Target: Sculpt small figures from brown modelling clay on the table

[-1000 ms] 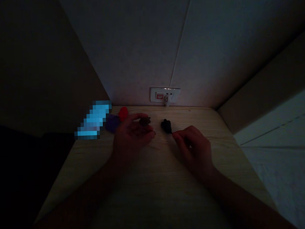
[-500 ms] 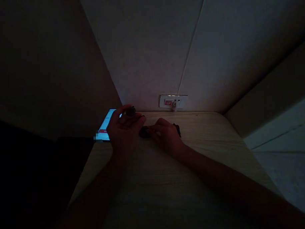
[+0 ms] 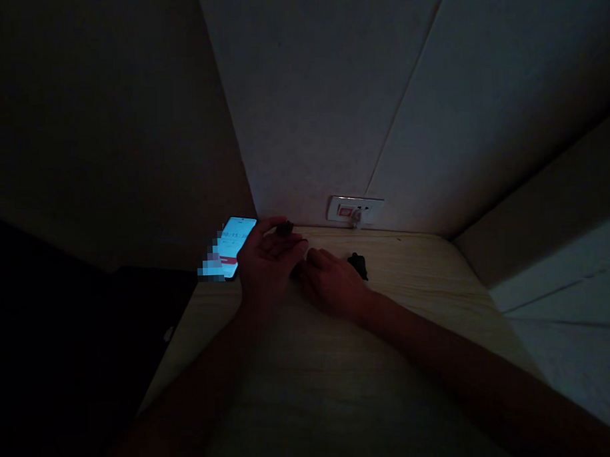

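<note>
A small dark thing (image 3: 284, 228) sits in the fingertips of your left hand (image 3: 264, 270), which is curled around it, up above the table (image 3: 417, 284). It is too dark to tell what the thing is. At about six o'clock from it, a dark lump (image 3: 296, 271) peeks out between your two hands. Your right hand (image 3: 335, 281) is at three o'clock from your left one, with its fingers bent in by that lump. You can't tell if they grip it, because the hand hides most of it. At two o'clock from your right hand, just beside it, a black bundle (image 3: 358, 266) lies on the table. At ten o'clock from your left hand, a phone (image 3: 239, 241) glows blue, with a red bar near its bottom. At one o'clock from your right hand, a white socket (image 3: 373, 206) is on the wall (image 3: 301, 122).
</note>
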Action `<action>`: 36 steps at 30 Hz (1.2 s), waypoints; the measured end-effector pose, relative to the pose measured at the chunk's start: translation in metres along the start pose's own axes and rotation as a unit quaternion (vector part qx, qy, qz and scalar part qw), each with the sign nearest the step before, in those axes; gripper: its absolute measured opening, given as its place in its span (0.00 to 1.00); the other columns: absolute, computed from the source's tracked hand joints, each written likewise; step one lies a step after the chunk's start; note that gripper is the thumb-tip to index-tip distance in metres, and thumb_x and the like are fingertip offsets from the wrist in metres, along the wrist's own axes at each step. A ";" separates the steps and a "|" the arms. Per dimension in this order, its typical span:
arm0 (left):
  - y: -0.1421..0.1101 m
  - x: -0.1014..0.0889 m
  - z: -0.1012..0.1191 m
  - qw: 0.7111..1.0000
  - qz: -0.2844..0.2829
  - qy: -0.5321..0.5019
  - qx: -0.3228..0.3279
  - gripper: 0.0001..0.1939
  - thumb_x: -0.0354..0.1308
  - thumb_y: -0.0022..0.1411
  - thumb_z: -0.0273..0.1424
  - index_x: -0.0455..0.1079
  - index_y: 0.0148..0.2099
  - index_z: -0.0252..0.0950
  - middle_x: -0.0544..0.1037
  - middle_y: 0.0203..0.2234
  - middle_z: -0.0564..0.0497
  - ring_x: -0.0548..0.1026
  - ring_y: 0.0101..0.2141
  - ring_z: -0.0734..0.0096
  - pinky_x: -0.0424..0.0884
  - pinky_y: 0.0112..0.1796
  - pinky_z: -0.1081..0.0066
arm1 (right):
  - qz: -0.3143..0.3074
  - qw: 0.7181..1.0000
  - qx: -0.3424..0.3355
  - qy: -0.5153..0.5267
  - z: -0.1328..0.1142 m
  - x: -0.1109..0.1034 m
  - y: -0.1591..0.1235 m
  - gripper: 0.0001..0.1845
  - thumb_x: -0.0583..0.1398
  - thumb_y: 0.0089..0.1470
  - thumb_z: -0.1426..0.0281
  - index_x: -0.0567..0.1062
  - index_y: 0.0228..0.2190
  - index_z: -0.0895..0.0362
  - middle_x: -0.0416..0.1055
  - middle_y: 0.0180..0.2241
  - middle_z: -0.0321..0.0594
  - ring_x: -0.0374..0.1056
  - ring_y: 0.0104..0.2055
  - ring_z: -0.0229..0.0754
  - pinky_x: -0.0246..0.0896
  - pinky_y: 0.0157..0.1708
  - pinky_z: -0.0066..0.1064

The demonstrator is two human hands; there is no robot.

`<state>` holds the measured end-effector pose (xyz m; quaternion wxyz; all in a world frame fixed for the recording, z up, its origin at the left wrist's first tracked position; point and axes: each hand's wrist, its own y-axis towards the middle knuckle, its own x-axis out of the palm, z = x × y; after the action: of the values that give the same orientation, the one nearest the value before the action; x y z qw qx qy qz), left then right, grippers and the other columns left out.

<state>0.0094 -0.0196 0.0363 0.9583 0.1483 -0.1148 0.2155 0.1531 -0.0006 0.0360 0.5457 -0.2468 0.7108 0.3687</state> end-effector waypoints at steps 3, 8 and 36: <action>-0.004 0.003 -0.001 0.999 -0.026 -0.020 -0.043 0.30 0.76 0.44 0.26 0.72 0.50 0.39 0.84 0.35 0.51 0.85 0.39 0.62 0.82 0.41 0.64 | 0.040 0.997 0.018 0.059 0.009 -0.006 -0.018 0.20 0.52 0.67 0.74 0.71 0.57 0.65 0.72 0.42 0.52 0.70 0.41 0.48 0.71 0.40 0.38; -0.014 0.010 -0.005 0.979 -0.084 -0.114 -0.149 0.30 0.77 0.43 0.25 0.71 0.49 0.39 0.85 0.32 0.53 0.86 0.36 0.61 0.82 0.41 0.62 | 0.090 0.989 0.035 0.113 0.024 -0.004 -0.065 0.18 0.54 0.66 0.76 0.75 0.54 0.62 0.77 0.40 0.50 0.74 0.40 0.47 0.73 0.41 0.38; -0.041 0.016 -0.012 0.953 -0.174 -0.002 -0.248 0.30 0.78 0.41 0.25 0.72 0.47 0.38 0.86 0.32 0.49 0.86 0.37 0.53 0.85 0.37 0.62 | 0.242 0.878 0.100 0.401 0.018 -0.017 -0.090 0.04 0.68 0.59 0.71 0.82 0.38 0.54 0.78 0.35 0.39 0.74 0.32 0.37 0.69 0.27 0.26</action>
<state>0.0439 -0.0447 0.0207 0.9873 -0.0753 -0.1394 0.0103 0.2362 -0.0414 0.0267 0.1293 -0.1384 0.9395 0.2853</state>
